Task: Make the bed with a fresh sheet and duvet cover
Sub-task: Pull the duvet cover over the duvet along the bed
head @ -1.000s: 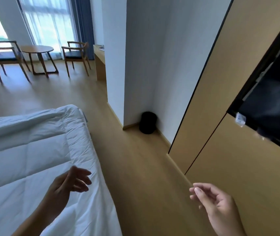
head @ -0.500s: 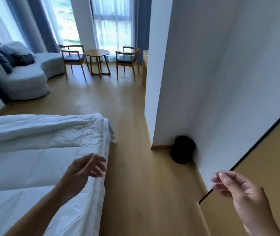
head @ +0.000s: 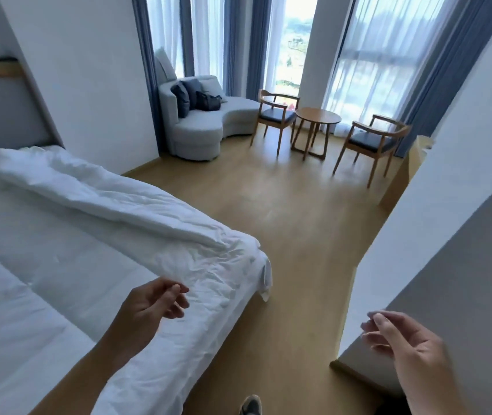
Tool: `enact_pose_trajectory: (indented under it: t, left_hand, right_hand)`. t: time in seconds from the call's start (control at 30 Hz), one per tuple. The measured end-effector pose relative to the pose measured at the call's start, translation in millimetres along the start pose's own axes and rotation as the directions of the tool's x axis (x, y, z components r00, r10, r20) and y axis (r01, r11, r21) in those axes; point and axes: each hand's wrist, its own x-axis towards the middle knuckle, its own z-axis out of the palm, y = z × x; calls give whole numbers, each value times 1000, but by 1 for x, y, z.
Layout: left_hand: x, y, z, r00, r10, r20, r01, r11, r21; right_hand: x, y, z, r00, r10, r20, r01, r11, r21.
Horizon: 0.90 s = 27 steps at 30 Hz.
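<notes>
At left, a bed under a rumpled white duvet, with one thick fold rolled across the far side. Beyond, on the wooden floor, a grey sofa, then two chairs flanking a small round table. Nearest, both hands empty: left hand in front of the duvet's near edge, fingers loosely curled; right hand over the floor, fingers relaxed. At bottom, a shoe tip.
</notes>
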Motion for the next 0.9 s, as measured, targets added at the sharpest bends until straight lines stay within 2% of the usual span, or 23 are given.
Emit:
enact_pose_trajectory:
  t: [0.1,0.23,0.47,0.63,0.77,0.9]
  left_hand:
    - [74,-11,16,993,-56,-102,58,998,11]
    - [178,-2,29,979,-78,-189,83,996,15]
    - [329,-4,56,928,-129,-350,127,992,-28]
    - [432,-23,85,815,-156,-559,145,987,-65]
    - [512,-17,113,645,-189,-740,110,982,-155]
    - [572,-2,122,543,-227,-808,139,974,-180]
  right_hand:
    - [101,1,35,998,25,66,-24,1000,-17]
    - [228,-10,88,980,-12,199,24,998,-58]
    - [457,-5,169,938,6,345,-6,1000,-1]
    - [624,14,247,827,60,558,-54,998,-27]
    - [738,-2,318,680,73,729,-46,997,-56]
    - [824,-21,401,565,84,821,-36,996,-78]
